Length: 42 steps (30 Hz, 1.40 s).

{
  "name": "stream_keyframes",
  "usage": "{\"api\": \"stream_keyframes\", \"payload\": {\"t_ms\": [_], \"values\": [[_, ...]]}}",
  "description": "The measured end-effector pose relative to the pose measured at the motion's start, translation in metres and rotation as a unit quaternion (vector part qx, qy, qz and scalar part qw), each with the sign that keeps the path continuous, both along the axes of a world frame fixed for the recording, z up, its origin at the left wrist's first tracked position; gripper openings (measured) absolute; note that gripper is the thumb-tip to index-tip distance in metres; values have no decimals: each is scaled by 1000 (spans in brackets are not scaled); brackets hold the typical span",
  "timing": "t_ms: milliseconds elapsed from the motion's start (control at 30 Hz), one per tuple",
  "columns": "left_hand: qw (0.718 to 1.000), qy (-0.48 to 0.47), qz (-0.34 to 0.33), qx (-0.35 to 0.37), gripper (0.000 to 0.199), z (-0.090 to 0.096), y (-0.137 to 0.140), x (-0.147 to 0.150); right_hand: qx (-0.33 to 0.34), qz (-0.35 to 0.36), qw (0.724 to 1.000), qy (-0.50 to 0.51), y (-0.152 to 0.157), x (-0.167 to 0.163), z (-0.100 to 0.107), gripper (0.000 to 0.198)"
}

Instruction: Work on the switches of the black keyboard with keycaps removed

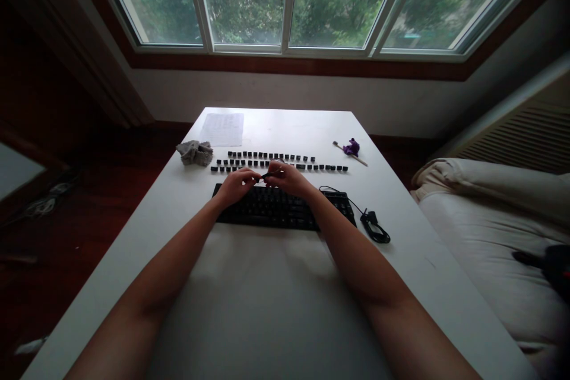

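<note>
Above the back edge of a black keyboard [267, 214], my two hands meet fingertip to fingertip. My right hand [288, 179] is closed around a slim black piece [269, 175], too small to name for sure; thin wire-like lines show near it. The fingers of my left hand [239, 184] are pinched together at the left end of this piece, and whether they grip it or something smaller is not clear. Behind the hands, loose black keycaps [271, 155] stand in three rows on the white table. My hands and forearms hide parts of the keyboard and of the nearest row.
To the keyboard's right lies its coiled black cable [376, 231]. A grey cloth [195, 153] and a printed sheet [222, 129] are at the back left of the white table [267, 309]. A brush [360, 160] and a purple cloth [351, 147] lie at the back right.
</note>
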<state>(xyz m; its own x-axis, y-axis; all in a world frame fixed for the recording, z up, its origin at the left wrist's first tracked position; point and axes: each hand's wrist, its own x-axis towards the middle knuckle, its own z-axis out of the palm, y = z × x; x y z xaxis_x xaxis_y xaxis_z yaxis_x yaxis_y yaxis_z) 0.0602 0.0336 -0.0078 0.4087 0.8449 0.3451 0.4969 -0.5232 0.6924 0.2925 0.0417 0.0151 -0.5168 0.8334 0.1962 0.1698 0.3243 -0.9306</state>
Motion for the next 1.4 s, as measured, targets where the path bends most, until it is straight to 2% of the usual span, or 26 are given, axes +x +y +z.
{"api": "stream_keyframes", "payload": {"t_ms": [200, 300, 400, 533, 700, 800, 900, 1100, 1233, 1400], "values": [[989, -89, 8, -122, 32, 0, 3, -1, 15, -18, 1000, -20, -3, 0, 3, 16], [981, -139, 30, -135, 33, 0, 5, -2, 37, -40, 998, -26, -9, -2, 13, 13], [973, -174, 54, -139, 31, -3, 9, -5, 88, -70, 990, -87, -19, -3, 24, 20], [972, -181, 81, -123, 28, -11, 17, -10, 212, -71, 958, -182, -45, -5, 24, 25], [973, -180, 104, -101, 25, -20, 25, -18, 308, -6, 897, -316, -90, -4, -2, 32], [977, -156, 119, -85, 25, -24, 28, -23, 351, 9, 869, -349, -108, 3, -18, 48], [981, -119, 138, -66, 24, -23, 31, -27, 369, -9, 857, -359, -112, 11, -29, 51], [989, -11, 145, 10, 35, -10, 44, -24, 381, -12, 861, -336, -96, 19, -41, 48], [990, 75, 115, 45, 28, -5, 51, -12, 385, -19, 863, -326, -88, 22, -43, 47], [980, 162, 89, 78, 25, -7, 55, 3, 399, -22, 862, -313, -85, 27, -45, 47]]}}
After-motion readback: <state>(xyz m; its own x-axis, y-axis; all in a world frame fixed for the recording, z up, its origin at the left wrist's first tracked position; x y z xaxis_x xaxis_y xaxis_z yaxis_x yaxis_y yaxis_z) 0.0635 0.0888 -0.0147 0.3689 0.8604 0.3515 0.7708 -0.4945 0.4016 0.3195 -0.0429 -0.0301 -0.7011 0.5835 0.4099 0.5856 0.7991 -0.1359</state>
